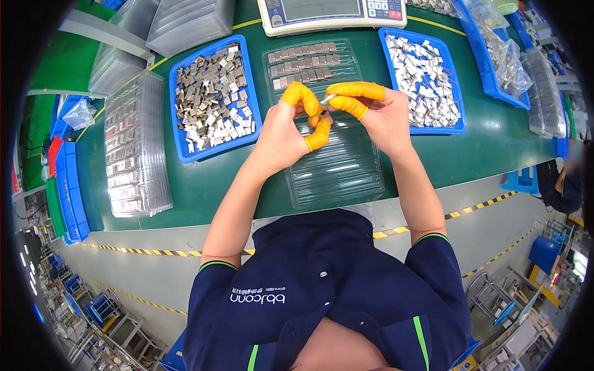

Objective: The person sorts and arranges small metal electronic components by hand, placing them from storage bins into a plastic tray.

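At upper centre, the left hand (281,133) pinches what seems a dark part (323,114), the right hand (383,120) a small white piece (328,99), fingertips close, likely for precision. The clear tray (334,179) lies beneath, blue bins (438,130) flanking within reach.

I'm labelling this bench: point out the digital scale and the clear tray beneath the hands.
Digital scale (334,23), head view: front of white casing.
Clear tray (336,166), head view: bare ribbed lower part.

small white part (328,99), held tilted
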`<state>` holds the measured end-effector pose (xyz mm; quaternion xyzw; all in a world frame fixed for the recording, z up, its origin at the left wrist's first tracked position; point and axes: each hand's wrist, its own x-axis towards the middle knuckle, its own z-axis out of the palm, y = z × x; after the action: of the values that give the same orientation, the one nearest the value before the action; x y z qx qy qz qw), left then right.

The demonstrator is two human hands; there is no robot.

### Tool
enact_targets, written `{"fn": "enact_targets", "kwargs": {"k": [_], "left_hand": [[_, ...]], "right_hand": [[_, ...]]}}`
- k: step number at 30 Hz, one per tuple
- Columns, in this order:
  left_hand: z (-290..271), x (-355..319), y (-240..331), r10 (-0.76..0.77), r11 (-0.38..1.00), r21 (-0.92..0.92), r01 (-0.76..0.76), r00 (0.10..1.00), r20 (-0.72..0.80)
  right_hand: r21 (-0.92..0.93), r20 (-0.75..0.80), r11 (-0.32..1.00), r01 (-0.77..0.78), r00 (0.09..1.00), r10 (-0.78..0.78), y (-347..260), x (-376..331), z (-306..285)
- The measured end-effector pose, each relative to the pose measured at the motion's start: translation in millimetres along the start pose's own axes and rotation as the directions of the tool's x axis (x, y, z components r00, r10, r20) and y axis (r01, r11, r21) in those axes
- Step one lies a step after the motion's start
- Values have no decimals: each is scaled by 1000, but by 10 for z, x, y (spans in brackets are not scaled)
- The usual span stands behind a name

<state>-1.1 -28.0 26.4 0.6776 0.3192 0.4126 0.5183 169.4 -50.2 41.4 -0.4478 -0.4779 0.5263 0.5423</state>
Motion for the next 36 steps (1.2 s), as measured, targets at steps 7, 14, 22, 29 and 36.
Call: {"fn": "enact_targets", "kwargs": {"k": [7,14,22,29,36], "left_hand": [[-37,-1,12,-89,995,-41,90,995,46],[-82,-7,-6,-54,964,-256,71,996,74],[-151,17,-17,-129,877,-464,124,991,21],[-148,15,-72,-197,884,-448,134,976,-97],[-158,-8,-9,-253,930,-311,193,954,-162]], "right_hand": [[-420,156,873,247,968,-199,12,7,-68],[-299,129,953,55,992,-17,-51,-14,-116],[26,22,999,-26,999,25,3,-47,5],[70,-17,997,24,1000,-23,42,-62,72],[-287,48,914,287,957,-285,107,-49,64]]}}
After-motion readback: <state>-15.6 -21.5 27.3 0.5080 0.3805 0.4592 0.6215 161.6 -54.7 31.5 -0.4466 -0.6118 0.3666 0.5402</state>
